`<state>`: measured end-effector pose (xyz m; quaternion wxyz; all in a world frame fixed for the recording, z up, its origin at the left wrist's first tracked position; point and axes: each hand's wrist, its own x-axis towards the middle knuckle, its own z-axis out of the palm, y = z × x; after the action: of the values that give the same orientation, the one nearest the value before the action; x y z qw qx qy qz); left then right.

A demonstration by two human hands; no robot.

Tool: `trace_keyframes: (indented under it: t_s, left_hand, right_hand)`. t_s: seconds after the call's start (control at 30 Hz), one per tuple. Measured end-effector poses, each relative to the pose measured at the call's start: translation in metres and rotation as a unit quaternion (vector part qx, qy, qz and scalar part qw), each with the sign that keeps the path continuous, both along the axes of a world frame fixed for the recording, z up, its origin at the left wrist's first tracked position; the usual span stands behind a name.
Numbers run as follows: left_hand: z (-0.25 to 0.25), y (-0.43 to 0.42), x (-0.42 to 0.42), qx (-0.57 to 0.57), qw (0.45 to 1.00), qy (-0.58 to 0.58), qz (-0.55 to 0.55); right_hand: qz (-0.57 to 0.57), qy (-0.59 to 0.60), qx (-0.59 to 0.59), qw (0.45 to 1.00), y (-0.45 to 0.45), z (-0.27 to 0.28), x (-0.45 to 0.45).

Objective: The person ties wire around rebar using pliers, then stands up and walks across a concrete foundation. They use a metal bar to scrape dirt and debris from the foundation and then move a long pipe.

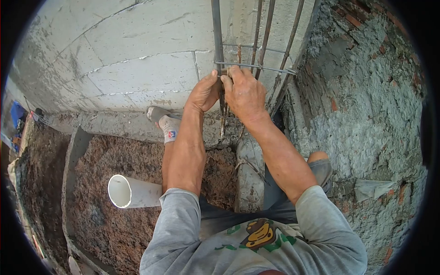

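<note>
Upright steel rebar (pixel 217 34) stands against the block wall, with a thin steel stirrup (pixel 275 69) crossing it. My left hand (pixel 204 93) is closed at the left side of this bar, just below the stirrup, its thumb pointing up and its fingers partly hidden. From the right, my right hand (pixel 245 94) meets it with fingers curled in a pinch beside the same bar. Whatever small piece lies between the fingertips is too hidden to name. More thin bars (pixel 267 32) rise behind and to the right of my right hand.
A pale block wall (pixel 142 75) rises ahead, and rough mortared masonry (pixel 362 114) slopes on the right. An open white pipe (pixel 146 192) sticks up at my left, above reddish soil (pixel 107 160). My sock-covered foot (pixel 162 120) rests on a concrete ledge (pixel 105 123).
</note>
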<state>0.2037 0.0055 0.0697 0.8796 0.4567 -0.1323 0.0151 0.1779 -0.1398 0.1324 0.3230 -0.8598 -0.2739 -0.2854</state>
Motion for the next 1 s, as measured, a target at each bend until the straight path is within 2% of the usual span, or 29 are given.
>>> trace_keyframes:
  t_s: [0.2, 0.47, 0.6, 0.67, 0.7, 0.73, 0.8, 0.83, 0.87, 0.9, 0.93, 1.0]
  left_hand:
    - [-0.004, 0.006, 0.007, -0.013, 0.999, -0.002, -0.032]
    - [0.000, 0.000, 0.001, 0.002, 1.000, 0.013, -0.007]
    - [-0.009, 0.008, 0.012, 0.007, 1.000, -0.007, -0.010]
    - [-0.012, 0.009, 0.012, 0.012, 1.000, -0.008, -0.019]
    - [-0.011, 0.010, 0.013, 0.023, 0.999, -0.025, -0.023]
    - [-0.012, 0.011, 0.014, 0.034, 0.998, -0.041, -0.026]
    - [-0.014, 0.010, 0.014, 0.046, 0.998, -0.044, -0.026]
    - [-0.014, 0.011, 0.015, 0.049, 0.997, -0.046, -0.025]
    - [-0.013, 0.011, 0.017, 0.052, 0.997, -0.050, -0.023]
    - [-0.012, 0.011, 0.016, 0.054, 0.997, -0.055, -0.022]
    - [-0.012, 0.009, 0.014, 0.045, 0.998, -0.046, -0.014]
    - [-0.008, 0.005, 0.016, 0.042, 0.998, -0.048, -0.007]
  right_hand:
    - [0.053, -0.018, 0.072, 0.996, 0.001, -0.008, 0.011]
    - [-0.024, 0.060, 0.143, 0.988, 0.009, -0.013, 0.015]
    - [-0.038, 0.107, 0.113, 0.987, 0.005, -0.012, 0.015]
    - [0.059, 0.129, 0.169, 0.975, -0.005, -0.022, 0.021]
    - [0.118, 0.162, 0.213, 0.956, -0.017, -0.026, 0.015]
    - [0.115, 0.166, 0.211, 0.956, -0.032, -0.032, 0.006]
    - [0.082, 0.366, 0.227, 0.899, -0.068, -0.055, -0.017]
    - [0.041, 0.382, 0.168, 0.908, -0.087, -0.095, -0.022]
    - [0.007, 0.333, 0.007, 0.943, -0.108, -0.135, -0.032]
    - [-0.019, 0.360, -0.130, 0.924, -0.131, -0.186, -0.043]
    - [-0.036, 0.423, -0.233, 0.875, -0.147, -0.228, -0.056]
    - [-0.054, 0.493, -0.309, 0.812, -0.153, -0.263, -0.081]
